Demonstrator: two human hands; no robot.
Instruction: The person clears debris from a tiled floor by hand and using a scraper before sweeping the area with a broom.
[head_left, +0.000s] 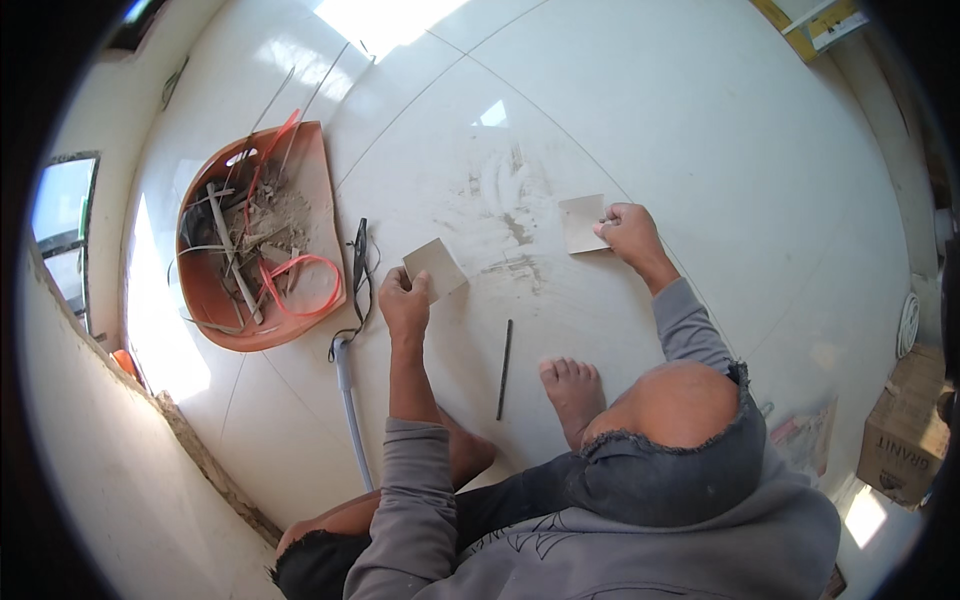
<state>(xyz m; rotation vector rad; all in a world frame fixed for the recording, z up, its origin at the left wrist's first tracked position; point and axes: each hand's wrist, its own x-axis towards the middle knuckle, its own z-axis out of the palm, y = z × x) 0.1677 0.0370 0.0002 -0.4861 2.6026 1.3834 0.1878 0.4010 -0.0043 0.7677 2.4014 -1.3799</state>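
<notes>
My left hand (406, 300) grips a small square beige plate (441, 271), tilted, by its near left corner. In my right hand (631, 234) is a similar square plate (582, 223), pinched at its right edge. What the plates are made of I cannot tell. Between the two hands the glossy floor tiles (510, 217) carry brown and whitish smears. A thin dark rod (505, 370) lies on the floor in front of my bare foot (574, 390).
At the left stands an orange plastic dustpan (206, 311) with rubble, sticks and red strapping. Beside it lie a black strap (361, 262) and a grey tube (352, 427). A cardboard box (904, 427) is at the far right. A wall (112, 450) runs along the left.
</notes>
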